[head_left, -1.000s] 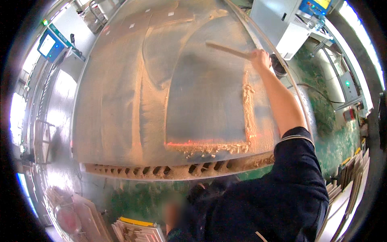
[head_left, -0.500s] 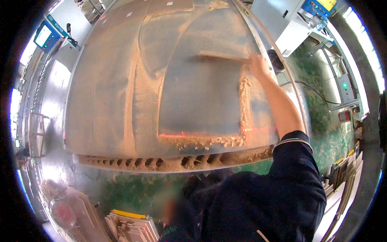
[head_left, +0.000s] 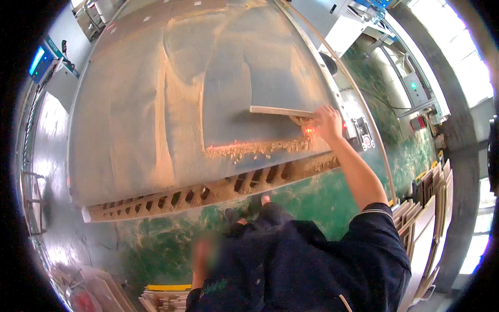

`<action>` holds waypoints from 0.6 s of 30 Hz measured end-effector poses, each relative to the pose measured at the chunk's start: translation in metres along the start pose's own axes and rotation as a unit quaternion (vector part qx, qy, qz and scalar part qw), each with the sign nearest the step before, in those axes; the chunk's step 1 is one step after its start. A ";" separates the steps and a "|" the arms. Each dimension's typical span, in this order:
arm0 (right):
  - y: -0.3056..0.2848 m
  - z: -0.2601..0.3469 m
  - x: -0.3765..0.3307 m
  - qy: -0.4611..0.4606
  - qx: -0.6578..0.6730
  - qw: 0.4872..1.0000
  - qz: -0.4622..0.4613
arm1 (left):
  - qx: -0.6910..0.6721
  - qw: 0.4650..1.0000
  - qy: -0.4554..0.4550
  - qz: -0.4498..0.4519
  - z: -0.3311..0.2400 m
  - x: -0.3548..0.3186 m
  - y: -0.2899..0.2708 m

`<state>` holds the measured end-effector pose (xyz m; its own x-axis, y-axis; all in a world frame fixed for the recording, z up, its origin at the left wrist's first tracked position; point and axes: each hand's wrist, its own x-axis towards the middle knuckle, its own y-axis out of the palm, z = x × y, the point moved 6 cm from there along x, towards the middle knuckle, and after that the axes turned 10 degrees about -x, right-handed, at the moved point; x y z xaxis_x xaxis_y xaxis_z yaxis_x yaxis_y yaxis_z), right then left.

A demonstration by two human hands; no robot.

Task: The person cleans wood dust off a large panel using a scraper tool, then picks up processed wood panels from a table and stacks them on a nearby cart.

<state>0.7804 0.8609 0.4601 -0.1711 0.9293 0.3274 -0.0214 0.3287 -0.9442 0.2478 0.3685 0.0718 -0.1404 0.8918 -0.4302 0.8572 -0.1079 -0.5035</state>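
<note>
My right hand (head_left: 329, 125) is closed round the right end of a long, thin wooden strip (head_left: 283, 111), which lies crosswise on the wide machine bed (head_left: 117, 130). Sawdust and chips (head_left: 297, 122) are bunched against the strip's near side, just left of my fingers. A band of wood chips and sawdust (head_left: 254, 148) runs along the bed's near part, with red light spots on it. Low in the picture, my left hand (head_left: 200, 257) is beside my body, well away from the bed. Blur covers it, so its fingers cannot be made out.
A slotted, dusty trough (head_left: 208, 191) runs along the bed's near edge. A rail (head_left: 358, 96) borders the right side. Brown boards (head_left: 150, 15) lie at the far end. Wood panels (head_left: 429, 223) lean at the right, and more boards (head_left: 161, 299) stand at lower left.
My right hand has drawn the strip nearer along the bed's right side. The chips that lay in a line there are now bunched by the strip. The view has shifted.
</note>
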 end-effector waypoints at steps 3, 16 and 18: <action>-0.017 0.021 -0.042 -0.009 -0.013 1.000 0.000 | 0.079 0.995 0.064 0.016 -0.009 0.003 -0.013; -0.046 0.094 -0.082 -0.020 0.003 0.999 -0.041 | 0.280 0.888 0.338 -0.134 0.016 -0.016 -0.022; -0.044 0.119 -0.061 -0.032 0.029 0.997 -0.057 | 0.260 0.896 0.337 -0.129 0.014 -0.034 -0.027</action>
<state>0.6747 0.7700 0.4772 -0.2261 0.8737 0.4308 -0.1007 0.4189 -0.9024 0.2224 0.3354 0.0893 0.1800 0.9606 0.2119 0.4675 0.1060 -0.8776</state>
